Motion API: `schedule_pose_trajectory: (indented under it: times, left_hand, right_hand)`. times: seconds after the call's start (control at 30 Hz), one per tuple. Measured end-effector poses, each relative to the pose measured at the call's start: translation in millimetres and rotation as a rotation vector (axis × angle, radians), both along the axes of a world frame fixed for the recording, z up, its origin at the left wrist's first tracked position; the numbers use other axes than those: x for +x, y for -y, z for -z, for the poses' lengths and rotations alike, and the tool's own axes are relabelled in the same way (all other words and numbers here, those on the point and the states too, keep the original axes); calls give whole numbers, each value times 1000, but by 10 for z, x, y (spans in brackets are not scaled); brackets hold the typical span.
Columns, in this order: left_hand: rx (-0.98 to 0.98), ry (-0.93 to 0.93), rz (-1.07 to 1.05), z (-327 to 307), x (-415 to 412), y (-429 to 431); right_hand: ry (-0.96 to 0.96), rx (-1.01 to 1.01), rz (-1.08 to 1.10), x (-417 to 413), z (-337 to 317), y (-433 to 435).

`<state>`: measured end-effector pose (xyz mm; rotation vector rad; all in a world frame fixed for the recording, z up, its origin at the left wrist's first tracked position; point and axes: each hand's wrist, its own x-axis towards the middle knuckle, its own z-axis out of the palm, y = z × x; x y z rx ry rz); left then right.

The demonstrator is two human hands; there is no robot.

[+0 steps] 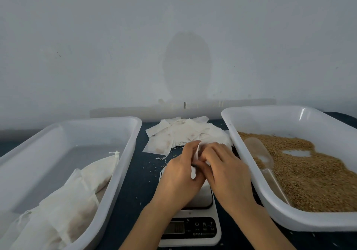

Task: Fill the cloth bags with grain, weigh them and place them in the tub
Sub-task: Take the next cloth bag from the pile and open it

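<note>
My left hand (179,174) and my right hand (226,170) meet over the scale (201,228) and both pinch one empty white cloth bag (198,151) between them. A pile of empty cloth bags (185,132) lies just beyond my hands. The white tub (123,145) on the left holds several filled, tied bags (81,188). On the right, a white tub (243,153) holds brown grain (313,174), with a clear plastic scoop (258,151) lying in it.
Loose grains are scattered on the dark tabletop (135,191) between the left tub and the scale. A pale wall rises right behind the table.
</note>
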<state>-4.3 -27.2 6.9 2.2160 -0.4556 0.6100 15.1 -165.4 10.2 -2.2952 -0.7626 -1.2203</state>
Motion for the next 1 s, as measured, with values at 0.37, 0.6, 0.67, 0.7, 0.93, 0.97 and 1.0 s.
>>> schedule_pose_trajectory:
  times: [0.37, 0.6, 0.67, 0.7, 0.93, 0.97, 1.0]
  left_hand:
    - [-270, 106, -177, -53, 29, -9]
    - [39, 130, 108, -104, 10, -83]
    - [125, 81, 196, -95, 8, -114]
    - [178, 88, 182, -85, 17, -121]
    - [224, 138, -53, -47, 47, -181]
    - [225, 132, -65, -45, 46, -198]
    - [244, 130, -69, -38, 51, -210]
  right_hand:
    - [-99, -48, -4, -14, -26, -2]
    - [-545, 265, -107, 11, -18, 2]
    - [-622, 396, -174, 23, -40, 12]
    - [-646, 424, -196, 23, -49, 11]
    - [-678, 434, -242, -6, -76, -8]
    - [-665, 450, -237, -9, -78, -1]
    - [-649, 462, -230, -11, -82, 4]
